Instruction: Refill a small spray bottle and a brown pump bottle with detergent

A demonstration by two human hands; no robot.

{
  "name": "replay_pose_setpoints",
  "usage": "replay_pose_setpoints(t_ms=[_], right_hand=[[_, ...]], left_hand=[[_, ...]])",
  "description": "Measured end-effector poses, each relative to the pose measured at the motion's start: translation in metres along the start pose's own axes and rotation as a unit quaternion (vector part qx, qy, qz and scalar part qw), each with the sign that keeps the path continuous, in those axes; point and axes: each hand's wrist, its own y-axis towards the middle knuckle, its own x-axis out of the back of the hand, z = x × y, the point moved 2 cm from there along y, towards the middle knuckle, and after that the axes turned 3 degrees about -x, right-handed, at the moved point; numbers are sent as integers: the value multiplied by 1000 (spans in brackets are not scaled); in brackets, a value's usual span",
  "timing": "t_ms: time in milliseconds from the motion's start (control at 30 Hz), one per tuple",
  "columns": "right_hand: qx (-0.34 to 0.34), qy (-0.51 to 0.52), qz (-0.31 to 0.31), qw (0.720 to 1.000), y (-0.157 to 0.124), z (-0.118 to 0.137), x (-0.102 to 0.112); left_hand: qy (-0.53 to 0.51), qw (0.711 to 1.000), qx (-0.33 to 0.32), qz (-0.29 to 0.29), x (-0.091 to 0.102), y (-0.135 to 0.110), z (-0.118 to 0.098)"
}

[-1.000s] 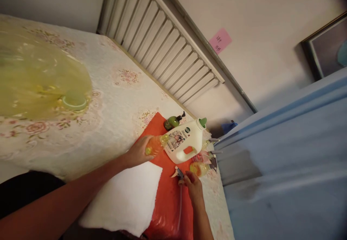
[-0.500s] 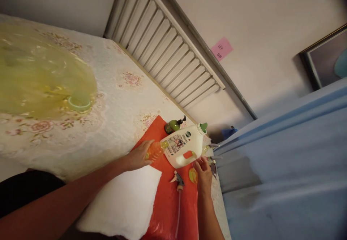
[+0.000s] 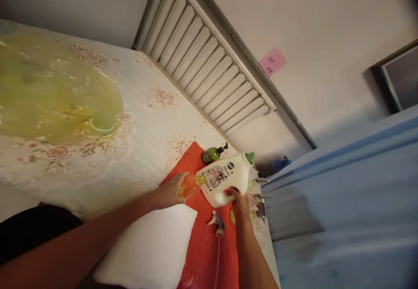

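Note:
My left hand point(image 3: 170, 189) is closed round a small bottle of orange liquid point(image 3: 190, 184) that stands on a red plastic sheet point(image 3: 205, 241). Right beside that bottle is a big white detergent jug point(image 3: 225, 176) with a green spout. My right hand point(image 3: 237, 197) grips the jug's handle at its lower side. A spray trigger head point(image 3: 217, 224) with a long thin tube lies on the sheet just below my right hand. A green pump bottle point(image 3: 213, 153) stands behind the jug.
A white folded cloth point(image 3: 148, 247) lies on the sheet's left part. A yellow translucent bag point(image 3: 48, 93) rests on the floral tablecloth point(image 3: 143, 123) at left. Blue fabric point(image 3: 342, 202) fills the right. Small bottles and sprayer parts point(image 3: 257, 197) sit by the table's right edge.
My right hand let go of the spray trigger head, moved up to the white jug and closed on its handle. The left hand stayed on the orange bottle.

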Motion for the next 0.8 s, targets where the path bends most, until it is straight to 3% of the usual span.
replay_pose_setpoints(t_ms=[233,433,667,800], right_hand=[[-34,47,-8,998,16,9,-14],[-28,33,-25,999,23,44,-19],[-15,-19,-28,999,13,100,6],[-20,-105,-20,994,0,122,27]], left_hand=[[-8,1000,0,-4,0,0,0],[-25,1000,-7,1,4,-1,-7],[-15,1000,-13,5,2,0,-3],[-21,1000,5,6,4,-1,-6]])
